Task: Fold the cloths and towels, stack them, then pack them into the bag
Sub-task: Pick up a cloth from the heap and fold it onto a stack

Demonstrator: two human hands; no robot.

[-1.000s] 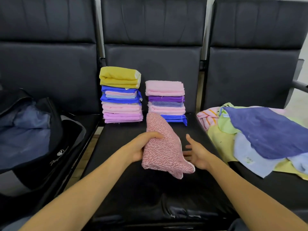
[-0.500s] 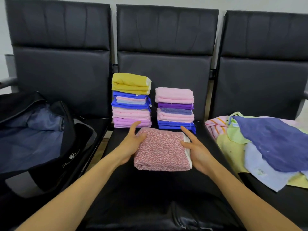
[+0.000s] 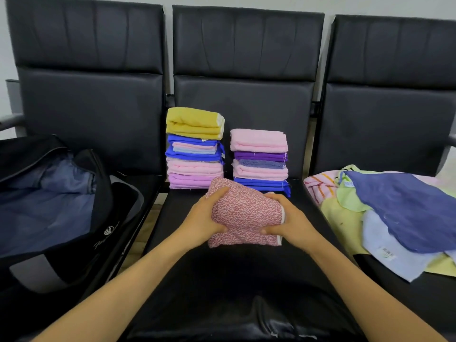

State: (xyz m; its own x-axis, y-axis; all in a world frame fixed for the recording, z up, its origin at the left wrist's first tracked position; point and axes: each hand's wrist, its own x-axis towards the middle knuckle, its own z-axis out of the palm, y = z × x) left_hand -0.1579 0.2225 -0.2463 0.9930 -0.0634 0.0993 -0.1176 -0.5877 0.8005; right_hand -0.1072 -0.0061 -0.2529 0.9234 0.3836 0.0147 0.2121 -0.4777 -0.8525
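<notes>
Folded speckled pink cloth being held at frame centre over middle seat; left hand and right hand clamping its sides, grip holding layers together; likely heading for shorter stack behind; bag gaping at left, awaiting packing.

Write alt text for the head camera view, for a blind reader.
The left hand and right hand grip a folded pink speckled cloth over a black seat. Behind it stand two stacks of folded towels; an open bag lies left, unfolded cloths right.
</notes>
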